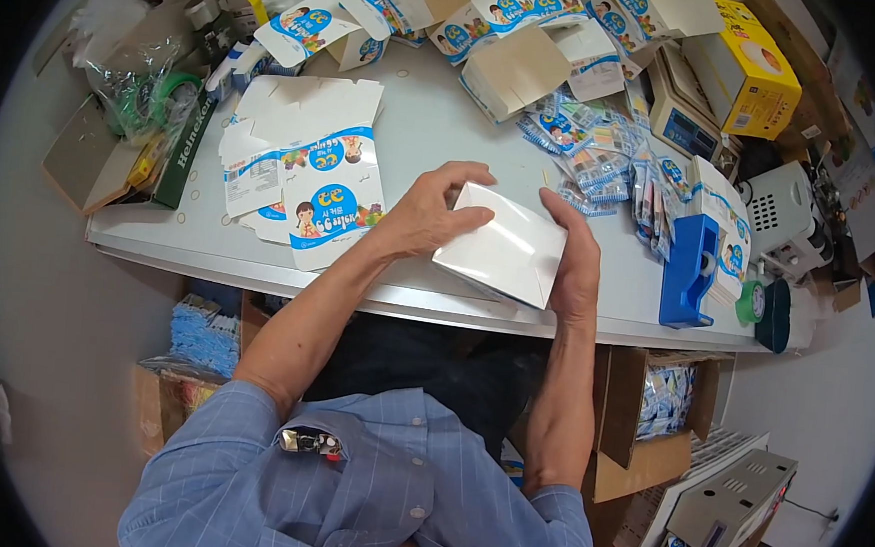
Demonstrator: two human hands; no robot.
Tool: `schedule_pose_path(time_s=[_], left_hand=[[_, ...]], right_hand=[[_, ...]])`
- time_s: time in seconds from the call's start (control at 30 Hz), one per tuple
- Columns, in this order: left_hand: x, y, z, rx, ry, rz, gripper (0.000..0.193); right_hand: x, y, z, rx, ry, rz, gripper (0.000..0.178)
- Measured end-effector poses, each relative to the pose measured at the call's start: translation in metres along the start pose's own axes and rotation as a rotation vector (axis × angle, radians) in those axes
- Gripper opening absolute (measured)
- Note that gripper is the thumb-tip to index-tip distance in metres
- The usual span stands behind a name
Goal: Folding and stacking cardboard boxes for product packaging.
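Between my two hands, over the table's front edge, is a small white carton (504,248) with a plain, glossy panel facing up. My left hand (433,213) grips its left side, the thumb lying on top and the fingers curled at the far edge. Against the right side rests my right hand (576,252), its fingers bent round the wall and partly hidden. Flattened printed cartons (337,202) in white and blue lie to the left. Beyond my right hand is a heap of small clear-and-blue packets (595,158).
A blue tape dispenser (690,274) stands right, beside green tape (750,303). Open cartons (515,73) crowd the back, near a scale (688,108) and a yellow box (760,78). A green box (186,153) sits left. Cardboard boxes (622,405) of packets are below the table.
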State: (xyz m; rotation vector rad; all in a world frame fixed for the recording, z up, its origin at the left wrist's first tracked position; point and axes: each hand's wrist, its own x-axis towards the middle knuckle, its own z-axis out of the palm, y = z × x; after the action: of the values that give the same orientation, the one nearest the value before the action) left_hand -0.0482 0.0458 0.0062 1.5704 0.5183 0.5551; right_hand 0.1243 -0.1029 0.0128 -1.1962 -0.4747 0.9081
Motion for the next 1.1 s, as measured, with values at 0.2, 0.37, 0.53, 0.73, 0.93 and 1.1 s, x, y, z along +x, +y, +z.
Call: schedule_pose_path(time_s=[0.2,0.37,0.53,0.73,0.93,1.1], left_hand=[[0.007,0.023,-0.008,0.467,-0.164,-0.055,0.05],[-0.001,0.011,-0.001,0.12,0.024,-0.128,0.046],[0.002,0.009,-0.005,0.107,-0.077,-0.159,0.049],[0.005,0.033,-0.014,0.414,-0.284,-0.224,0.057],[-0.011,0.002,-0.01,0.361,0.147,0.088,0.061],[-0.049,0.02,-0.055,0.438,0.763,0.255,0.041]], right_hand=[[0.001,-0.049,0.018,-1.051,-0.19,0.128,0.059],[-0.003,-0.029,0.008,-0.802,-0.19,-0.001,0.047],[-0.002,-0.028,-0.01,-0.689,-0.221,-0.055,0.044],[0.032,-0.062,0.006,-1.049,-0.558,0.155,0.067],[0.038,-0.067,0.019,-1.093,-0.73,0.358,0.07],[0.029,-0.102,-0.003,-0.726,-0.706,0.294,0.087]])
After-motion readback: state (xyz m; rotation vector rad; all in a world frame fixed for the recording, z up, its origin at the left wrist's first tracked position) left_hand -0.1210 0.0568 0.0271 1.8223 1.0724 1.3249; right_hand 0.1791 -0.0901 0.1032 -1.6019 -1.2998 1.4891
